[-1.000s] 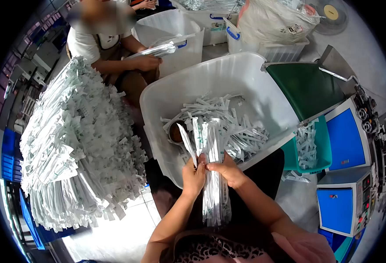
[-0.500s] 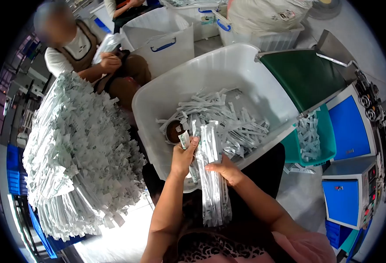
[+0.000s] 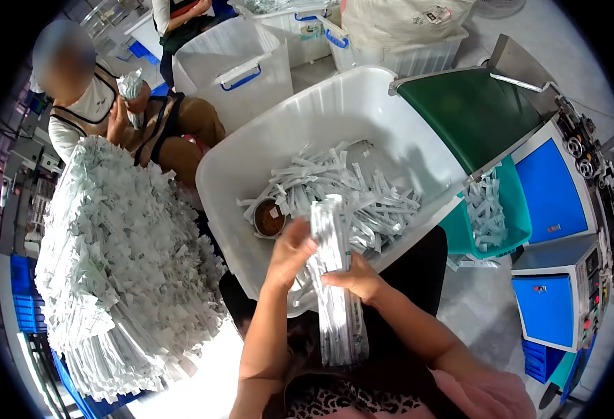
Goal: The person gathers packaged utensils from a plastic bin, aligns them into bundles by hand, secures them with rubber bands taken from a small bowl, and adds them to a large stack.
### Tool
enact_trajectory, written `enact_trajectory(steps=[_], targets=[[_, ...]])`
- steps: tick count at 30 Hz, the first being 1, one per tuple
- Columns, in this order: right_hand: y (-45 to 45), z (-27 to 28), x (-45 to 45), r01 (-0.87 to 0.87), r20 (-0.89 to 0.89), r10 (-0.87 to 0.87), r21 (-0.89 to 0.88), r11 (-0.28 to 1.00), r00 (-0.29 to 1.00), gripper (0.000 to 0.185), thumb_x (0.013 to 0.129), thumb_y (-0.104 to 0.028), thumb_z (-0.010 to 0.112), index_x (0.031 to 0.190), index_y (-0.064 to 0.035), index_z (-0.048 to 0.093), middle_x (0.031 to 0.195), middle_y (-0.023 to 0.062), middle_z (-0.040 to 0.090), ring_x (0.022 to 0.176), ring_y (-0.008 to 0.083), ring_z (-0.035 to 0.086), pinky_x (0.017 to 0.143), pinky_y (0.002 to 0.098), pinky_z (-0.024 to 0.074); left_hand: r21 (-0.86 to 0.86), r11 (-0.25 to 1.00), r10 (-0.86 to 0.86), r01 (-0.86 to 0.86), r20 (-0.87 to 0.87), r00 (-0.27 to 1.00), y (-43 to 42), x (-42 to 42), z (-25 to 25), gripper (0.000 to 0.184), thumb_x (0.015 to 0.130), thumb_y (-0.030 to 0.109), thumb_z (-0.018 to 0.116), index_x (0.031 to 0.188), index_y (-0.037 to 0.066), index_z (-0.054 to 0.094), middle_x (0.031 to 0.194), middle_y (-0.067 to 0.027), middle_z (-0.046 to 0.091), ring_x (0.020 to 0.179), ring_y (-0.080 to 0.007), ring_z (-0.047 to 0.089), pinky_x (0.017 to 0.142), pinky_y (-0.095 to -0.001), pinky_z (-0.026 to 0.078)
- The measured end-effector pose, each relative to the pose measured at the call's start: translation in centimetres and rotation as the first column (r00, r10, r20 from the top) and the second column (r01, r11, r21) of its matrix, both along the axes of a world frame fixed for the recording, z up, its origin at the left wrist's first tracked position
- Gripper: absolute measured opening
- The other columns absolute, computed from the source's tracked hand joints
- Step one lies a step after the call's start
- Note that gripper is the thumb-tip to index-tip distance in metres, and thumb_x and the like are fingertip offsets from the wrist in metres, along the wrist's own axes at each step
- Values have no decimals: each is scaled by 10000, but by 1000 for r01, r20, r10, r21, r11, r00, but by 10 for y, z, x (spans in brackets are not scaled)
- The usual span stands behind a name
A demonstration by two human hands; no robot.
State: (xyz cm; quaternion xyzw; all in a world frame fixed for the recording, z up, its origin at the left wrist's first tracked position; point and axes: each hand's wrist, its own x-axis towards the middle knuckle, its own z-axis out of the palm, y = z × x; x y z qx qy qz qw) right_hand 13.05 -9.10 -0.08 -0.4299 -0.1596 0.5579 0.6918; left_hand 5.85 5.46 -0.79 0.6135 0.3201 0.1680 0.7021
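My right hand (image 3: pixel 354 278) is closed around a bundle of long, thin white-and-silver packets (image 3: pixel 333 307), thumb across the front. The bundle stands nearly upright in view, its lower end over my lap. Just left of it, my left hand (image 3: pixel 290 257) is open, slightly blurred, fingers stretched toward the upper part of the bundle; I see no packet in it. Beyond both hands is a large white tub (image 3: pixel 226 164) with many loose packets (image 3: pixel 373 202) and a small round bowl (image 3: pixel 270 218) holding something brown.
A tall heap of packets (image 3: pixel 132 279) rises at left. Behind it a seated co-worker (image 3: pixel 174 133) holds a packet bunch (image 3: pixel 131 87). A green conveyor (image 3: pixel 467 112) meets the tub at right, above a teal basket (image 3: pixel 520 216) of packets. Blue-panelled machines (image 3: pixel 544 311) stand far right.
My left hand has let go of the packets it held and opened beside the bundle. My right hand keeps its hold. The co-worker's packet bunch is now upright in both hands. The view shifted slightly.
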Motion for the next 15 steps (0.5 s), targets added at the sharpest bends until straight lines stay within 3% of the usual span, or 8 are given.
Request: enact_trajectory(steps=[1, 3, 5, 8, 10, 12, 13, 15], targets=[[0, 3, -3, -50, 19, 51, -10, 999, 999, 533, 672, -104, 687, 1123, 10, 425, 912, 94, 544, 851, 169, 557, 732, 292, 469, -317, 892, -298, 323, 125, 946, -5, -7, 6, 653, 670, 233, 724, 1152, -73, 408, 1084, -217, 517, 993, -276, 524, 869, -360, 407], [1, 7, -4, -142, 211, 178, -174, 974, 961, 516, 676, -193, 714, 1085, 5, 470, 918, 91, 548, 880, 174, 541, 735, 304, 451, -480, 805, -276, 350, 220, 936, -12, -7, 12, 615, 674, 178, 690, 1159, -68, 402, 1033, -189, 528, 972, -278, 526, 866, -376, 413], [-1, 14, 2, -370, 569, 421, -209, 905, 707, 616, 677, -329, 705, 1085, 57, 448, 941, 138, 547, 867, 242, 551, 753, 322, 435, -727, 603, -115, 328, 328, 938, -13, -11, 10, 544, 644, 43, 597, 1150, -38, 413, 924, -146, 543, 893, -283, 540, 840, -405, 431], [7, 50, 44, -488, 589, 764, -602, 632, 263, 629, 670, -516, 655, 984, 23, 571, 883, 179, 594, 804, 253, 589, 706, 309, 462, -767, 507, 40, 394, 478, 878, -9, -23, -2, 397, 652, 34, 566, 1034, -30, 475, 852, -129, 552, 796, -247, 564, 801, -375, 461], [26, 59, 61, 4, 854, 116, -137, 991, 507, 599, 687, -446, 669, 1047, 12, 531, 940, 168, 585, 844, 287, 589, 735, 335, 467, -780, 448, 13, 436, 493, 870, -12, -24, -7, 362, 650, 49, 574, 995, -25, 493, 850, -123, 553, 788, -232, 562, 797, -365, 452], [70, 83, 74, 1, 987, -153, 153, 988, 50, 573, 705, -376, 665, 1118, -17, 496, 1103, 179, 521, 1005, 314, 515, 863, 362, 404, -772, 442, -3, 456, 508, 862, -23, -10, 1, 336, 648, 53, 587, 966, -21, 508, 839, -112, 559, 754, -219, 563, 773, -338, 459], [90, 76, 79, -116, 984, -177, 178, 977, 25, 469, 732, -352, 648, 1060, -30, 553, 1027, 151, 575, 942, 261, 554, 830, 347, 420, -781, 412, -54, 470, 494, 868, -25, -6, 4, 361, 643, 59, 604, 981, -23, 508, 834, -112, 565, 752, -223, 566, 761, -341, 463], [102, 70, 80, -516, 776, 539, -332, 790, 327, 342, 755, -330, 632, 947, -48, 621, 898, 108, 626, 851, 201, 588, 777, 317, 437, -741, 499, -137, 450, 445, 885, -25, 0, 7, 413, 609, 114, 610, 972, -54, 510, 870, -123, 555, 770, -241, 563, 779, -370, 456]])
